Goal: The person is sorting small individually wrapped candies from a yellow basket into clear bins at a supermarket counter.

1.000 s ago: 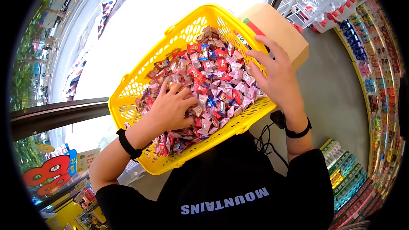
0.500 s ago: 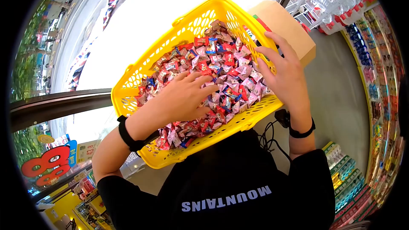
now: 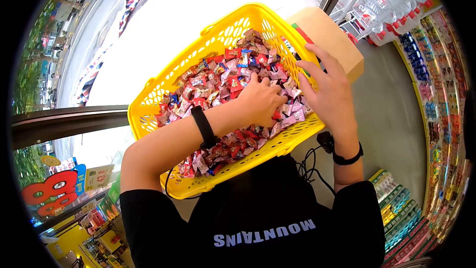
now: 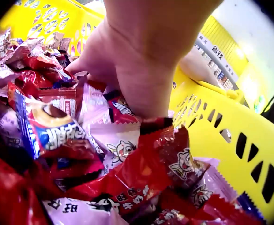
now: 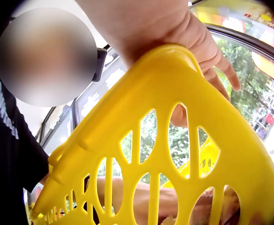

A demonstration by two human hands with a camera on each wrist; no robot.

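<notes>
A yellow plastic basket (image 3: 292,141) is heaped with small wrapped candies (image 3: 208,92), mostly red, pink and brown, a few blue. My left hand (image 3: 262,103) is down among them on the right half of the heap, its fingertips hidden in the wrappers. In the left wrist view the left hand (image 4: 144,77) dips into the candies (image 4: 137,164) beside the perforated basket wall (image 4: 240,136). My right hand (image 3: 331,94) rests at the basket's right rim with fingers extended; in the right wrist view, the hand (image 5: 198,44) reaches over the basket corner (image 5: 169,70).
A cardboard box (image 3: 329,34) stands just beyond the basket's right end. Bottled water (image 3: 391,10) and snack shelves (image 3: 436,104) line the right side. A black cable (image 3: 310,171) hangs near the basket's front edge. Glass and a dark frame (image 3: 69,121) lie to the left.
My left hand has moved right across the candies, from the left-centre of the heap to its right half, and dug in. The right hand stays at the rim.
</notes>
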